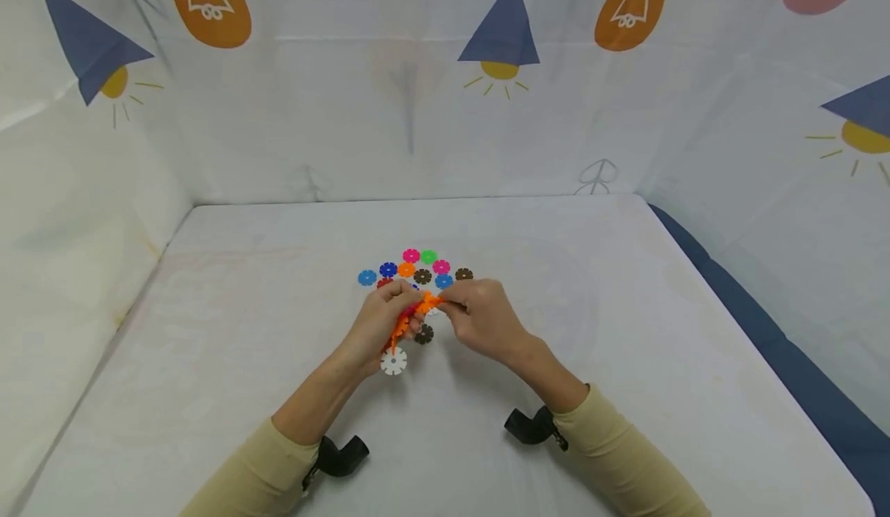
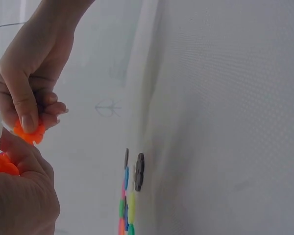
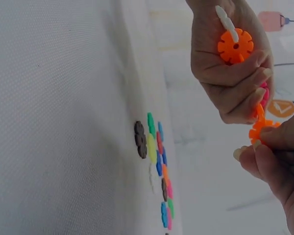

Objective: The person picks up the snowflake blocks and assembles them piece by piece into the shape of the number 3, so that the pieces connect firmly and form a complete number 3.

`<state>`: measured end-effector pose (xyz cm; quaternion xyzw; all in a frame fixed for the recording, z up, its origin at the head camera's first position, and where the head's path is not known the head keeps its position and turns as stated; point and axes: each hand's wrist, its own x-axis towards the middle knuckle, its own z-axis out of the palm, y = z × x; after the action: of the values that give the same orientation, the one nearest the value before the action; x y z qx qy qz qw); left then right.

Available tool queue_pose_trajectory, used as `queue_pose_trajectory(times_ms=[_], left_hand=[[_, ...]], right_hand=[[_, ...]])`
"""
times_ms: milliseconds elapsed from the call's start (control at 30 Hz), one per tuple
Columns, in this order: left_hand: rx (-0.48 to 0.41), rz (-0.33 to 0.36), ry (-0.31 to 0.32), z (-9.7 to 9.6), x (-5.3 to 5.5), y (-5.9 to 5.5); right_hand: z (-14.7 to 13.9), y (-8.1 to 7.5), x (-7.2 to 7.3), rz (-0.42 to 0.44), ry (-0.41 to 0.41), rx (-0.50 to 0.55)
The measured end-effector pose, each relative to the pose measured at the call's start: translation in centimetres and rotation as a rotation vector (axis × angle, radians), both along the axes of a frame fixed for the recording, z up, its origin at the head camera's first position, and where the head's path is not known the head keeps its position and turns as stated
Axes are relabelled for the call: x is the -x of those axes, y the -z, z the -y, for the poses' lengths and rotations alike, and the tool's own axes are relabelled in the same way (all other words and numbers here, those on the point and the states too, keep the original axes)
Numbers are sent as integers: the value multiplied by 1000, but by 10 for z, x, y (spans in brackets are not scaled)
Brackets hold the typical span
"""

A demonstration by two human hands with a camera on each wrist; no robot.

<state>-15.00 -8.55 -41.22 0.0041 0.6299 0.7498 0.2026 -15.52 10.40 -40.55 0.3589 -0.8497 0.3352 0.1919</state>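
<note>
A chain of notched plastic discs (image 1: 398, 331), orange and pink with a white disc (image 1: 393, 362) at its near end, runs through my left hand (image 1: 371, 322). The left fingers curl round its middle, hiding part of it. In the right wrist view, a large orange disc (image 3: 230, 49) and the edge-on white disc stick out on one side of that fist, and a bit of pink (image 3: 264, 93) shows on the other. My right hand (image 1: 489, 320) pinches an orange disc (image 3: 258, 131) at the chain's far end between thumb and fingertips. Both hands are raised over the table.
Several loose notched discs lie flat on the white table (image 1: 243, 331) beyond the hands, among them a light blue disc (image 1: 367, 278), a green disc (image 1: 428, 256) and a brown disc (image 1: 463, 273). Another brown disc (image 1: 424, 335) lies nearer, between the hands. White printed curtains surround the table.
</note>
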Motion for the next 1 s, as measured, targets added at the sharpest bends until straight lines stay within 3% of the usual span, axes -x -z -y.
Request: queue_pose_trajectory(times_ms=[367,1000], left_hand=[[-22,4,74,6,3,-10],[-113,75,145,4,7,-3]], right_hand=[[-1,-9,0,107,5,53],[-6,-7,7,329,-15,122]])
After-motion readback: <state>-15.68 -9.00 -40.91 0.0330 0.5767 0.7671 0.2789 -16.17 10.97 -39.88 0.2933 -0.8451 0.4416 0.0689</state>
